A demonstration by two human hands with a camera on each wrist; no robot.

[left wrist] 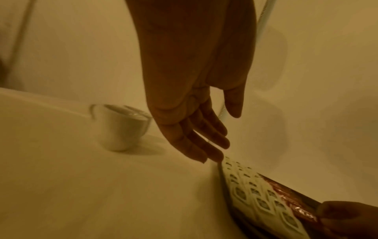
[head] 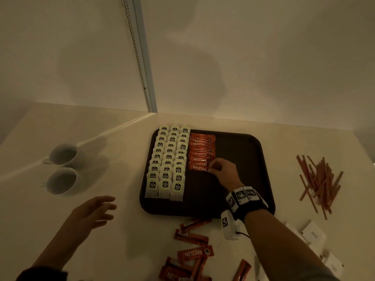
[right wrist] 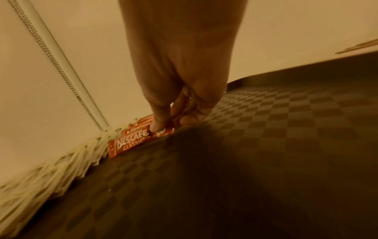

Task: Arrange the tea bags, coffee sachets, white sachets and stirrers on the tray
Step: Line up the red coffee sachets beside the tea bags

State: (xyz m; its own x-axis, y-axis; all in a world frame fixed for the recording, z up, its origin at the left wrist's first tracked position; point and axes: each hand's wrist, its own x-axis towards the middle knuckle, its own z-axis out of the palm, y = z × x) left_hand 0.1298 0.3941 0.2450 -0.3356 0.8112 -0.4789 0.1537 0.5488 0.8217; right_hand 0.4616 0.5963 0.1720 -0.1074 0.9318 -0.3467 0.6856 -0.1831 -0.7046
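The right hand point(head: 222, 171) is covering the right end of the nearest sachet point(head: 197, 168) on the tray point(head: 261, 159). Loose sachets point(head: 190, 266) at the tabletop's point(head: 121, 240) near edge are being cropped by the frame. Tea bags point(right wrist: 40, 174) are blurring in the right wrist view.

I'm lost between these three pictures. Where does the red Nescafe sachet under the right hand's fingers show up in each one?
Head: nearest coffee sachet, mid-tray, at the right hand.
Left wrist: sachet at the lower right edge, beside the right hand's fingers.
Right wrist: sachet left of centre, under the fingertips.
Shared landmark: the rows of tea bags just left of it.
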